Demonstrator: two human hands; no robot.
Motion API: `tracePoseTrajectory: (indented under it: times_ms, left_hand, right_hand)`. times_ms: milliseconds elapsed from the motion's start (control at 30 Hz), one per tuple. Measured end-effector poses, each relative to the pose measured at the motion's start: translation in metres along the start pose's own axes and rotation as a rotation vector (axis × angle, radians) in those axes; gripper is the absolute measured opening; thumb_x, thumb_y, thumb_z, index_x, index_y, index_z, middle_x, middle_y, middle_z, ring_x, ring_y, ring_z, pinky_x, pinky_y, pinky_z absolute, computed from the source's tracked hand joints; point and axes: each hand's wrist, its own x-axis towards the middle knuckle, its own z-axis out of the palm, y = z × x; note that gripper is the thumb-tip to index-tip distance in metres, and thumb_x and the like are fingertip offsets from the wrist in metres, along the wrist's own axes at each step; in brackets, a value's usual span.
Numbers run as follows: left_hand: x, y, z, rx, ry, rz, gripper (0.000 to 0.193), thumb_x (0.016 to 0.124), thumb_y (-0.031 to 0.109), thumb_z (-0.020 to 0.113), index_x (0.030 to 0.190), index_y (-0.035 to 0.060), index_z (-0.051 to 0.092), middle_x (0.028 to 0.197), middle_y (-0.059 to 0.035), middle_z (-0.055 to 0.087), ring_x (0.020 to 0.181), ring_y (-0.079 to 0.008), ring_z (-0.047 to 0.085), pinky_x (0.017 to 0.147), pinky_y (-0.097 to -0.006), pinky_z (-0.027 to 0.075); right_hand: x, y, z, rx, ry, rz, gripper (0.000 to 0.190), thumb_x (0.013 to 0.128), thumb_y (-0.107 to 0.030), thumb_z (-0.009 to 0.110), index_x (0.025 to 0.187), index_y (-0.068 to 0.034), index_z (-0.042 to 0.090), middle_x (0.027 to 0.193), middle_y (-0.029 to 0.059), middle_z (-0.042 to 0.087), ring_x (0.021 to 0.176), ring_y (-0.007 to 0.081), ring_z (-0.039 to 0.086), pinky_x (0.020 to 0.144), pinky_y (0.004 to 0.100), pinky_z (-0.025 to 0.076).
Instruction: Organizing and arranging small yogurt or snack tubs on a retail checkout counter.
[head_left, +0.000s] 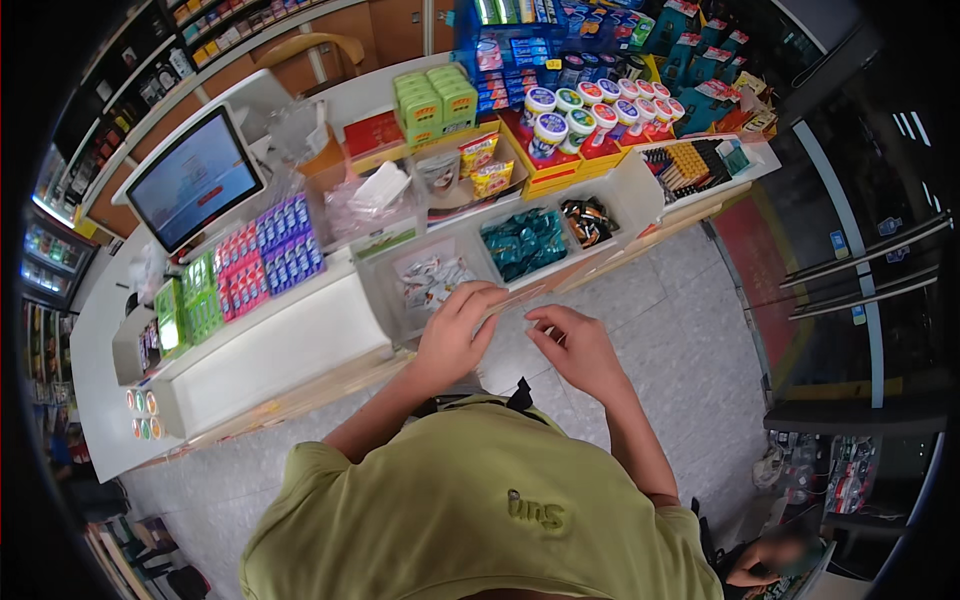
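Note:
My left hand (456, 330) is raised just in front of the counter's bin of white-wrapped small packets (435, 279), fingers bent and thumb apart, with nothing seen in it. To its right my right hand (574, 345) hovers over the floor, fingers curled loosely and no object visible between them. The hands do not touch each other. Beyond them, a bin of teal-wrapped packets (525, 244) stands beside a bin of dark and orange-wrapped packets (589, 222). White-lidded tubs (550, 129) are grouped on a red and yellow display behind.
A checkout screen (195, 180) stands at the left behind rows of colourful packs (289, 244). Green boxes (435, 101) are stacked farther back. Glass doors with metal handles (866, 255) are at the right. Another person (776, 555) is at the lower right.

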Motion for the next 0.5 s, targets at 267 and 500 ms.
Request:
tracePoseTrajectory:
  times_ms: [267,500]
  left_hand:
    - [0.131,-0.006,0.029,0.023,-0.077,0.078,0.036,0.089,0.003,0.067,0.124,0.0046,0.061,0.123,-0.0162,0.060,0.107,-0.0345,0.064,0.092,-0.0405,0.053]
    - [0.308,-0.005,0.086,0.060,-0.059,0.258,0.040,0.088,0.009,0.069,0.126,0.0041,0.060,0.115,-0.0166,0.062,0.105,-0.0343,0.063,0.090,-0.0427,0.052]
  right_hand:
    - [0.072,0.077,-0.127,-0.098,0.329,0.071,0.027,0.091,-0.008,0.071,0.118,-0.006,0.068,0.099,0.0089,0.072,0.080,0.0161,0.068,0.070,0.0301,0.055]
    - [0.180,0.180,-0.270,-0.245,0.571,0.000,0.039,0.091,-0.015,0.072,0.128,-0.006,0.062,0.111,0.0154,0.069,0.090,0.0229,0.070,0.078,0.0342,0.056]
